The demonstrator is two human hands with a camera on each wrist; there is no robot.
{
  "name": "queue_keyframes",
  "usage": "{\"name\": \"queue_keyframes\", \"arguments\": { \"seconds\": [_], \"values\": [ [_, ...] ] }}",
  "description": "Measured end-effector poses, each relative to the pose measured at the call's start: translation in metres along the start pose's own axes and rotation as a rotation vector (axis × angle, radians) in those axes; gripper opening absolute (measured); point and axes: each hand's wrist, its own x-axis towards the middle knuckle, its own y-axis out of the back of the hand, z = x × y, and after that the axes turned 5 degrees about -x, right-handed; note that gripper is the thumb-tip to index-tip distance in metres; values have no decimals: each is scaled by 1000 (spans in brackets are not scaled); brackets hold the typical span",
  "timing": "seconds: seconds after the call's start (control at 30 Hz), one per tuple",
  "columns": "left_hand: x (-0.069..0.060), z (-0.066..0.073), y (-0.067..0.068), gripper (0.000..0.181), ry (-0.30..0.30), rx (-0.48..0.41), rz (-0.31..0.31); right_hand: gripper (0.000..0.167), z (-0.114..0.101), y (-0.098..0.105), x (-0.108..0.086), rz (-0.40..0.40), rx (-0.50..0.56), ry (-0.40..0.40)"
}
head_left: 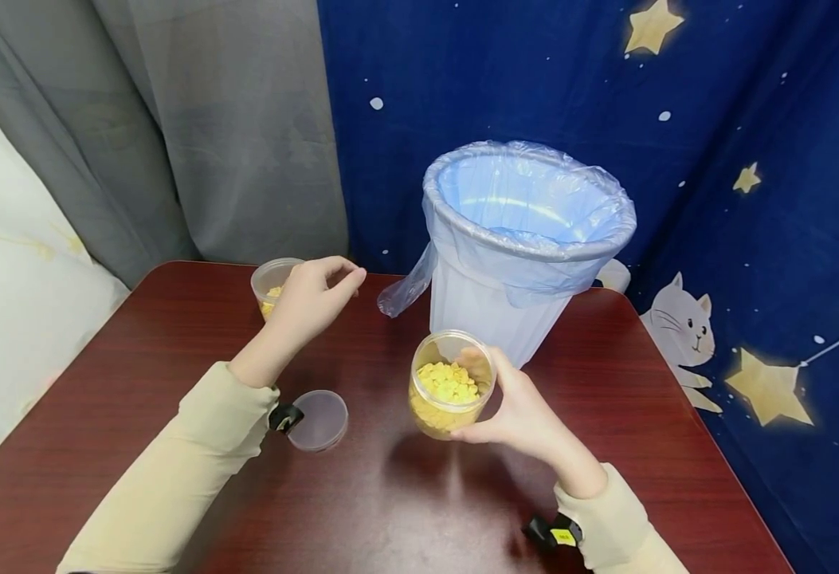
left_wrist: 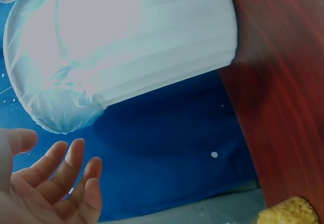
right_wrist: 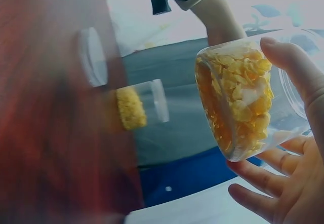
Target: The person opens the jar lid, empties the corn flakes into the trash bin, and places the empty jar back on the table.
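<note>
Right hand [head_left: 514, 408], fingers grasping a lidless jar [head_left: 436, 413] before the bin [head_left: 487, 291]; left hand [head_left: 310, 293], left of the bin, fingers released. Apparent step: carrying; next move needs steadiness.

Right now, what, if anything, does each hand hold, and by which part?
The right hand holds the nearer jar by its sides; the left hand holds nothing.

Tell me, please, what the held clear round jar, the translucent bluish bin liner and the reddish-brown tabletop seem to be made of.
The held jar: probably glossy rigid plastic, possibly glass; yellow flakes show through its shiny wall.
The liner: thin, glossy plastic film, judging by its crinkles.
The tabletop: semi-gloss wood or laminate, with streaky grain and reflections.
</note>
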Motion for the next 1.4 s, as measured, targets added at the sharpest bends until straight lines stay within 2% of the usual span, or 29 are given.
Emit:
{"name": "queue_keyframes", "arguments": {
  "seconds": [0.33,0.57,0.9,1.23,1.4],
  "values": [
    [22,21,1,32,33,-88,-4,88,-12,27,6,44,-35,19],
    [36,36,-1,30,2,-82,12,84,-22,42,9,88,-39,8],
    [54,60,-3,31,-5,-96,-10,83,-37,69,14,162,26,36],
    [71,76,-6,35,78,-92,-53,85,-51,95,18,206,5,37],
    [79,84,-10,39,129,-102,-84,87,-59,109,22,221,2,75]
  ]
}}
